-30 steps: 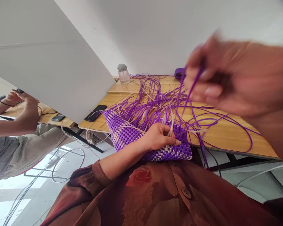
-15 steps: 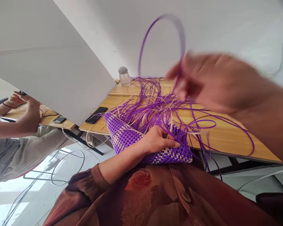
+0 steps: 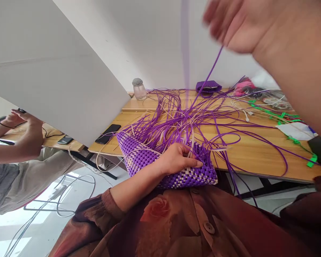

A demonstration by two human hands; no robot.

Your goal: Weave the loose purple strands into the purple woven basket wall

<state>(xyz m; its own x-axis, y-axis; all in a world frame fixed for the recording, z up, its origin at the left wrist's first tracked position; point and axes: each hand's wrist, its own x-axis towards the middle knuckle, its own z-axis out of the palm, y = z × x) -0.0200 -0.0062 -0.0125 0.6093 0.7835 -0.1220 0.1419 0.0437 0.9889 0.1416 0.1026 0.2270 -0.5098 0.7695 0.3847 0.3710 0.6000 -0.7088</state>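
Left hand [image 3: 178, 159]: fingers closed on the rim of the woven piece [image 3: 139, 150], thumb laid along the weave.
Right hand [image 3: 235, 28]: raised well above the tabletop [image 3: 256, 159], blurred, fingers closed around a purple strand [image 3: 207, 78] that slants straight down to the bundle.
Woven piece: purple and cream, at the front edge of the tabletop, its near side overhanging toward the patterned shirt [image 3: 176, 228].
Loose strands [image 3: 173, 117]: fanned from the woven piece toward the wall [image 3: 155, 43]; several droop over the front edge, right of the weave.
Left limit: a white partition [image 3: 69, 71] slants past the phone [image 3: 108, 134], which lies near the tabletop's left edge.
Back limit: the bottle [image 3: 139, 89] stands near the wall; a purple pouch [image 3: 208, 87] rests farther right.
Right side: green strips [image 3: 283, 116] and white paper [image 3: 295, 132] near the right forearm; wood shows between them and the weave, crossed by curving strands.
Air: open between right hand and tabletop, apart from the strand and a blurred purple streak [image 3: 185, 43].
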